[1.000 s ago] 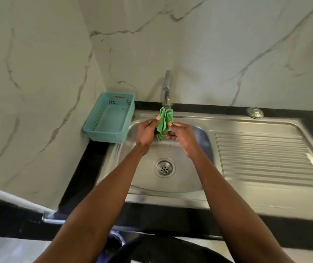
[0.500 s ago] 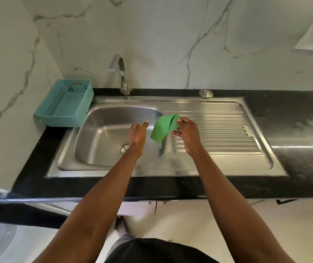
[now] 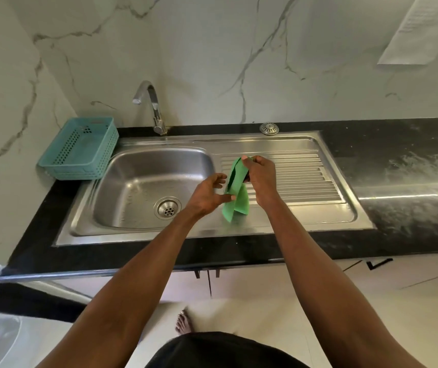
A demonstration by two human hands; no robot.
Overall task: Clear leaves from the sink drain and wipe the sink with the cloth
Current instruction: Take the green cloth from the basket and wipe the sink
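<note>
A green cloth (image 3: 236, 197) hangs folded over the left part of the ribbed draining board (image 3: 300, 181). My right hand (image 3: 261, 179) pinches its top edge. My left hand (image 3: 208, 195) is just left of the cloth with fingers spread, its thumb and fingertip touching the cloth's side. The steel sink basin (image 3: 132, 179) lies to the left, with its round drain strainer (image 3: 167, 207) showing no leaves.
A curved tap (image 3: 152, 107) stands behind the basin. A teal plastic basket (image 3: 79, 150) sits on the black counter (image 3: 403, 160) at the left. A small round metal strainer cap (image 3: 269, 128) lies behind the draining board. Marble walls close the back and left.
The cloth went from under the tap to over the draining board on the right. It now hangs down longer from my right hand, and my left hand has come up against it.
</note>
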